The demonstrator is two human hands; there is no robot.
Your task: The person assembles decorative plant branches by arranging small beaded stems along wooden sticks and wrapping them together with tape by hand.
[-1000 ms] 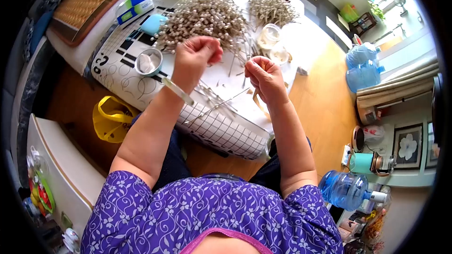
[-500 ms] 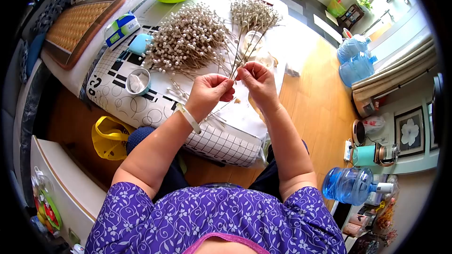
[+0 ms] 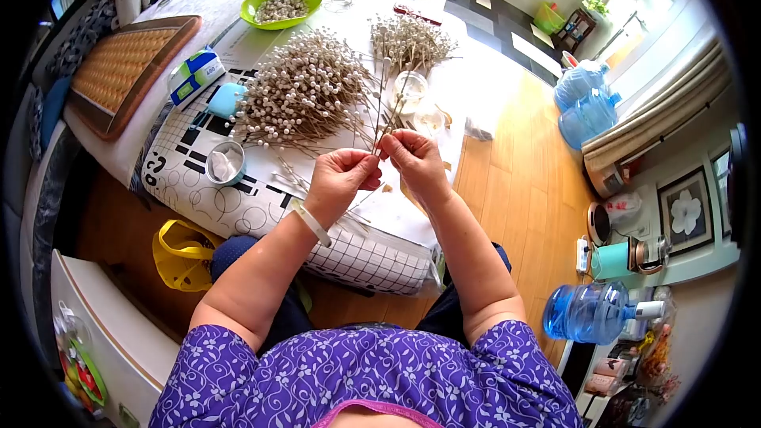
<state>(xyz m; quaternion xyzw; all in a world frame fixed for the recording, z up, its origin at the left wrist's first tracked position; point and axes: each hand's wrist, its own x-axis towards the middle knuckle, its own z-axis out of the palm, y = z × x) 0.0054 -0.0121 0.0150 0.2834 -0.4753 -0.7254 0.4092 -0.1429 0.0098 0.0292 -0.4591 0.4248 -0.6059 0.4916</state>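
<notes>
My left hand (image 3: 342,178) pinches thin dark stems (image 3: 379,111) that point up and away over the table, with small pale tips. Close beside it, my right hand (image 3: 416,162) has thumb and fingertips pinched on the same stems. What lies between the fingertips is mostly hidden. Beyond my hands is a large pile of dried stems with white bead-like heads (image 3: 305,87), and a smaller bunch (image 3: 408,41) lies to its right. Clear round containers (image 3: 411,89) sit near the right hand. Several loose stems (image 3: 292,176) lie by my left wrist.
On the white-covered table (image 3: 198,204) are a green bowl (image 3: 314,1) of white heads, a round tin (image 3: 226,162), a light blue box (image 3: 227,100) and a tissue pack (image 3: 194,75). A yellow bag (image 3: 178,257) is at lower left; a water bottle (image 3: 585,313) is at right.
The view has shifted slightly, so the table items sit a little lower and further left. Both hands stay together on the stems, which now point more upright.
</notes>
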